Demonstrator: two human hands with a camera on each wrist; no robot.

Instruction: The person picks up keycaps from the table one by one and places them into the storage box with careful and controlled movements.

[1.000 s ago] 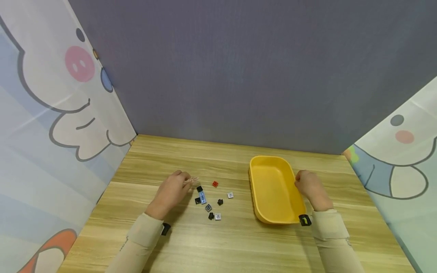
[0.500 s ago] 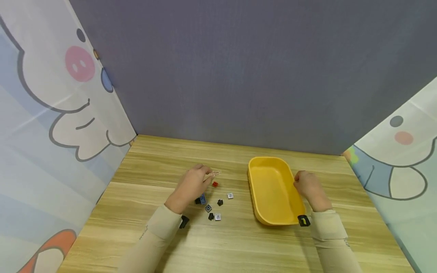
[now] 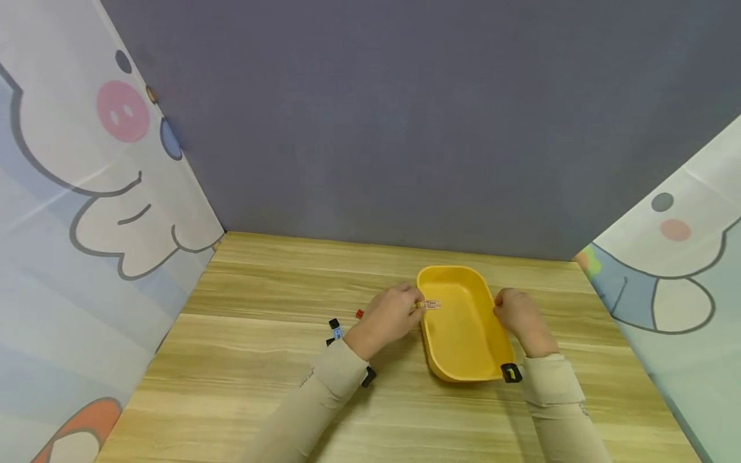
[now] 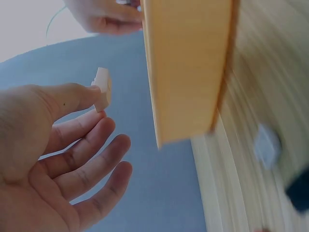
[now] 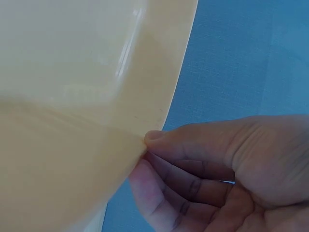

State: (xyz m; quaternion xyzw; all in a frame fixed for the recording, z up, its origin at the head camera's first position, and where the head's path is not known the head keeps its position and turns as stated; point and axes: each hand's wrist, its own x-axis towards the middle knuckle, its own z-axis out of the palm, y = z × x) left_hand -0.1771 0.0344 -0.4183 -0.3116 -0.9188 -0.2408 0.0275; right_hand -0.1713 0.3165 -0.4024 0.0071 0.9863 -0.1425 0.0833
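Note:
My left hand [image 3: 389, 316] is at the left rim of a yellow plastic tray [image 3: 469, 350]. Between its thumb and index finger it pinches a small pale oblong block [image 3: 432, 305] with reddish print, which appears over the tray's inner left side. The left wrist view shows that pale block [image 4: 103, 89] side-on at the fingertips, apart from the tray's outer wall [image 4: 188, 72]; the other fingers are loosely bent. My right hand [image 3: 522, 319] grips the tray's right rim, thumb above and fingers below, as the right wrist view shows for the hand [image 5: 203, 169].
Left of the tray, a small red piece [image 3: 359, 314], a black piece [image 3: 333, 323] and a blue piece [image 3: 338, 334] lie on the wooden table [image 3: 278, 379]. My left arm hides other pieces. A grey partition [image 3: 376, 128] stands behind the table.
My left hand has carried the pale block rightward from the scattered pieces to the tray's left edge. The right hand keeps its grip on the rim; the head view has shifted slightly.

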